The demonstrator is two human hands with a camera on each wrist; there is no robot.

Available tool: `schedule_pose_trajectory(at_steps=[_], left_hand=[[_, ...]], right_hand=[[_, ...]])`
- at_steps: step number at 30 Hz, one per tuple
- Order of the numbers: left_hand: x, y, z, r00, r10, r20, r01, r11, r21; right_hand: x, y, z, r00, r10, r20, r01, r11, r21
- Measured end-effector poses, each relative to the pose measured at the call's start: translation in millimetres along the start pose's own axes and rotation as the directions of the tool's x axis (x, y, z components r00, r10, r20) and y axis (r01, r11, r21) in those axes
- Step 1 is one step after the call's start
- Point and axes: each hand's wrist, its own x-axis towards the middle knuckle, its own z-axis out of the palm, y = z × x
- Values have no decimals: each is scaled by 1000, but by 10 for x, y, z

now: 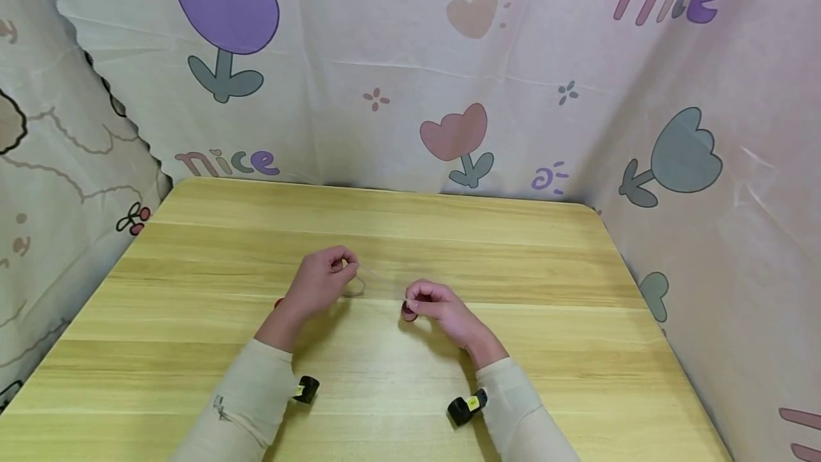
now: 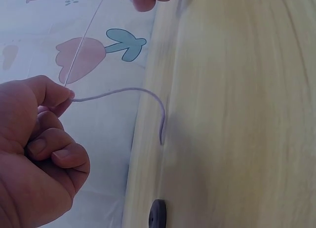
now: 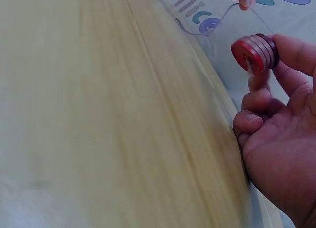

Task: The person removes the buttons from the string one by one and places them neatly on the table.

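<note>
Between thumb and forefinger, my left hand pinches a thin pale string. One loose end of it curves down beyond the fingertips, while the other part runs taut toward the right hand. My right hand holds a small stack of round buttons by its edge, over the table. A glossy red button with holes faces outward in the right wrist view; paler ones and a dark one sit behind it. A bit of string pokes out of the red face.
A dark button shows on the wooden table in the left wrist view. Something red peeks out beside the left wrist, mostly hidden. A printed curtain hangs behind the table and along its sides.
</note>
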Motion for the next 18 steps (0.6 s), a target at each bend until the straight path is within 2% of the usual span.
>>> schedule_pose_trajectory(at_steps=[6, 18], left_hand=[[11, -23, -11, 1000, -2, -4, 2, 1000, -1], [15, -97, -51, 999, -12, -48, 11, 1000, -13]], right_hand=[[20, -6, 10, 998, -25, 61, 25, 1000, -1], [-2, -37, -13, 995, 68, 67, -63, 995, -82]])
